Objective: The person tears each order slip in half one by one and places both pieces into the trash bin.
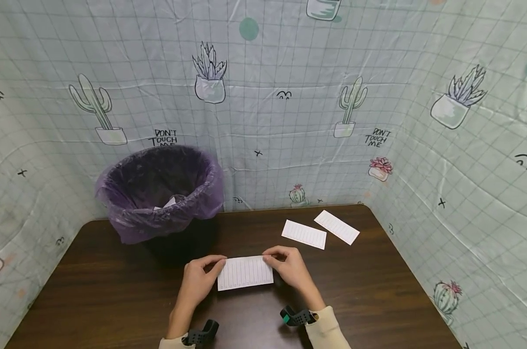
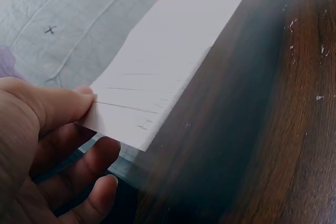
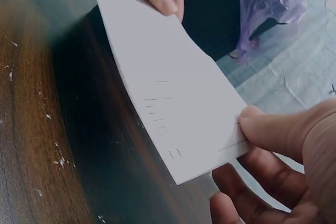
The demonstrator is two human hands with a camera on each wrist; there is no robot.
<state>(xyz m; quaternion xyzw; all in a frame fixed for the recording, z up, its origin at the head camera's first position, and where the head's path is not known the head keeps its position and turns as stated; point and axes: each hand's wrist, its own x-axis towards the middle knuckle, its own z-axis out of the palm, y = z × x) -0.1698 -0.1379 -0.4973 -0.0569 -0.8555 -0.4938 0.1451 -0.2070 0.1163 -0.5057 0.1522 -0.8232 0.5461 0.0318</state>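
A ruled paper slip [image 1: 246,273] is in the lower middle of the head frame, its printed lines running up and down and a row of small marks along its lower edge. It is held raised and slanted, with a slight bow along its far edge in both wrist views; whether it is one sheet or several layers, I cannot tell.

The left hand [image 1: 199,278] pinches its left end and the right hand [image 1: 291,269] its right end, thumbs on top. In the wrist views the other fingers are loosely bent under or beside the paper.

The step in hand seems to be two-handed handling of this one slip, stretched between the pinches. From this grip, the next move calls for both thumbs to act evenly: folding, tearing or turning would each need one end eased or shifted, and a hard pull could rip the paper. Which of these applies, the pictures do not settle.

Right of centre lie two more slips, a nearer one [image 1: 304,234] and a farther one [image 1: 336,227], just beside each other on the dark wooden surface [image 1: 93,271], with neither hand on them. At left of the frame stands a black bin [image 1: 176,245] with a purple liner [image 1: 152,223] folded over its rim; white paper pieces [image 1: 171,201] show inside. Behind everything hangs a cactus-print cloth [image 1: 263,121].
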